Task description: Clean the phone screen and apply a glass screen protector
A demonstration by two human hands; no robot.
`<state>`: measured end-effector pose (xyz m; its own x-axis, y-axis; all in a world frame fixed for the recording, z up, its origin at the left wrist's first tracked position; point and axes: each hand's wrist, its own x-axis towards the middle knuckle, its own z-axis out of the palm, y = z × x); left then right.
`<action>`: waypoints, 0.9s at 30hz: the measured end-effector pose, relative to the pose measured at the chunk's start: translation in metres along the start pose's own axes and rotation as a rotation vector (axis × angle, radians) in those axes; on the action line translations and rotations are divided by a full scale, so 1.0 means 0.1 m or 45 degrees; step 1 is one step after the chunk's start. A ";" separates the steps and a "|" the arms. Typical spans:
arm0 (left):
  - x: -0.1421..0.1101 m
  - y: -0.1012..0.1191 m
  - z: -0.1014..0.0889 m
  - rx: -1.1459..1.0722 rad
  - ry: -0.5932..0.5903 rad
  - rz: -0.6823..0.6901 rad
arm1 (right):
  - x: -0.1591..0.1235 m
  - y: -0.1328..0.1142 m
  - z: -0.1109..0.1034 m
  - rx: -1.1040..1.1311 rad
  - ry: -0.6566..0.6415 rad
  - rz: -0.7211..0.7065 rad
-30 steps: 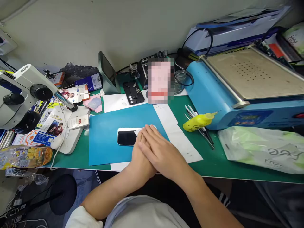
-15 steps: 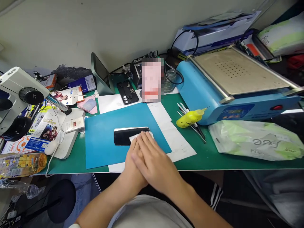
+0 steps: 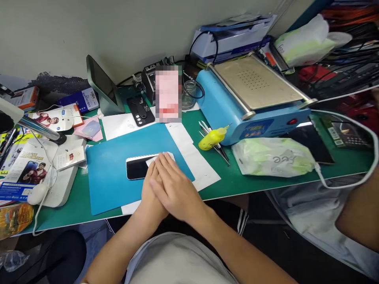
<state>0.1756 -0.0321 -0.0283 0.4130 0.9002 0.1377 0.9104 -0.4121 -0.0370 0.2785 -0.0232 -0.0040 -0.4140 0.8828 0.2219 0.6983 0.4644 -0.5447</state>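
A phone [image 3: 136, 169] with a dark screen and pale rim lies face up on a blue mat [image 3: 111, 193]. Over its right half, my hands are stacked. My left hand [image 3: 150, 193] is underneath, its fingers partly hidden, against a white wipe [image 3: 151, 160] whose edges show beside the fingers. My right hand [image 3: 176, 185] lies across the left one with its fingers stretched out side by side. A yellow squeeze bottle [image 3: 211, 139] rests on several metal tools [image 3: 222, 153] to the right.
A blue hot plate machine [image 3: 216, 104] stands back right, with a tissue pack [image 3: 272, 157] before it. A microscope base [image 3: 66, 187] and boxes crowd the left. Behind the mat are a phone case [image 3: 139, 112] and a propped screen [image 3: 103, 85]. Another person's arm [image 3: 359, 209] is at right.
My view has turned to the right, so the bench appears shifted left and another person's arm shows. My hands stay stacked over the phone, in nearly the same pose.
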 end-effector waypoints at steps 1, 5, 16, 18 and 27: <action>-0.01 0.01 0.01 0.010 0.015 -0.026 | -0.01 0.00 0.00 -0.004 0.013 -0.017; -0.02 0.01 0.01 -0.006 0.010 0.022 | -0.02 0.02 0.00 -0.003 -0.004 -0.041; -0.03 -0.02 0.04 -0.109 -0.082 0.088 | -0.01 0.02 -0.06 0.015 -0.114 0.015; -0.05 0.00 0.04 -0.070 -0.074 0.094 | -0.01 0.01 -0.06 -0.003 -0.102 -0.005; -0.14 -0.08 0.02 0.035 0.039 0.112 | 0.00 -0.07 0.00 -0.043 -0.029 -0.015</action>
<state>0.1628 -0.0415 -0.0316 0.4911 0.8558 0.1628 0.8710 -0.4851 -0.0774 0.2732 -0.0263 0.0003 -0.4351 0.8756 0.2096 0.7123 0.4772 -0.5147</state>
